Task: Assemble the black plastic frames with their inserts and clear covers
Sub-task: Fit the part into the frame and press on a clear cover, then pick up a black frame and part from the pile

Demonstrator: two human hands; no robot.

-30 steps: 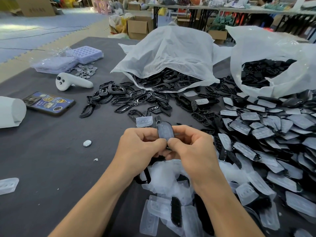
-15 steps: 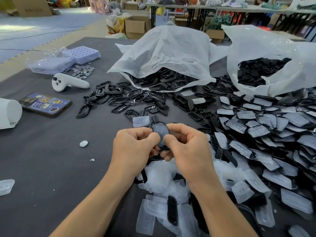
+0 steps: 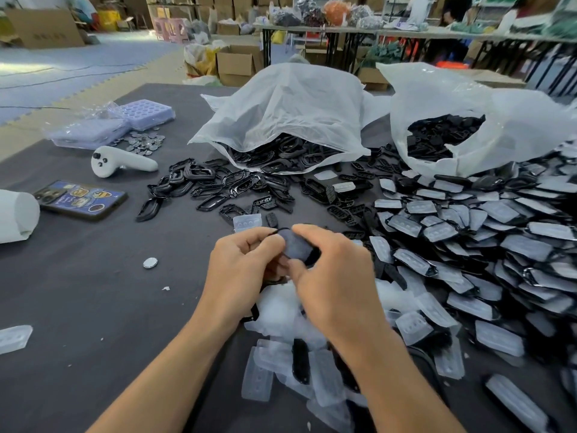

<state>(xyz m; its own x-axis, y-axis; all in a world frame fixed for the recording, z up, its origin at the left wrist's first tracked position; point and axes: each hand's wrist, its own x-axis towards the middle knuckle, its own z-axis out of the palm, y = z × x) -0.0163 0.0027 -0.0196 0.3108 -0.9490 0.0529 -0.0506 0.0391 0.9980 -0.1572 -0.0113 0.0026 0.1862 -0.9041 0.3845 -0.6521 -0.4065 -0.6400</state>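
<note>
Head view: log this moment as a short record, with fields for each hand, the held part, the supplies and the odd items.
left hand: left hand pinches the black frame
right hand: right hand pinches the same frame from the other side, above the table
loose frames: loose frames spill from a white bag beyond the hands
covered pieces: covered pieces heaped at right
clear covers: clear covers scattered near the forearms
other: phone, white controller at left

Head camera, wide-angle, looking forward-down, close over table (image 3: 93, 307).
</note>
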